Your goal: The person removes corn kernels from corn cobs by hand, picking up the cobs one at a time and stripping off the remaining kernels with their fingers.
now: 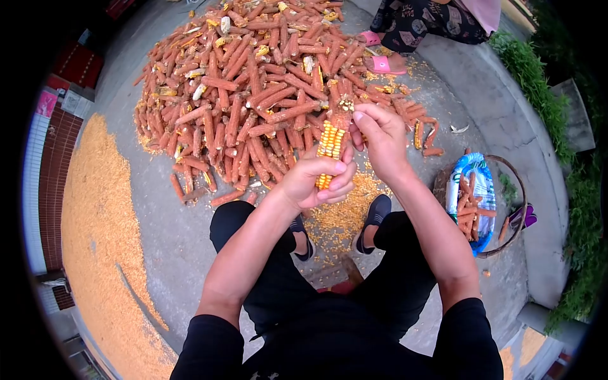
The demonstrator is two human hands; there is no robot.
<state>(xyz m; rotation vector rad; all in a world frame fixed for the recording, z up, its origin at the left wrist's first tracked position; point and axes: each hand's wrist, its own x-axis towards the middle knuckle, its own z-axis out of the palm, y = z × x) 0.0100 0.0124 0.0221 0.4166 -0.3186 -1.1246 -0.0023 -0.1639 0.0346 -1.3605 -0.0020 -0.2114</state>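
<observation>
An ear of corn (pixel 330 147) is gripped in my left hand (pixel 320 178), thumb across its lower part and fingers curled around behind. Yellow kernels cover its lower section, while the upper end is mostly bare reddish cob with a few pale kernels near the tip. My right hand (pixel 383 139) is closed beside that upper end, thumb pressed toward the curled fingers. What lies inside its pinch is hidden. Below both hands, loose corn kernels (pixel 345 212) are scattered on the ground between my shoes.
A large heap of reddish corn cobs (pixel 247 95) lies ahead, a few still bearing kernels. Dried kernels (pixel 104 234) spread along the left. At right stands a lined basket (pixel 484 183) holding cobs. Another person in patterned trousers (pixel 424 25) and pink slippers (pixel 385 63) sits beyond the heap.
</observation>
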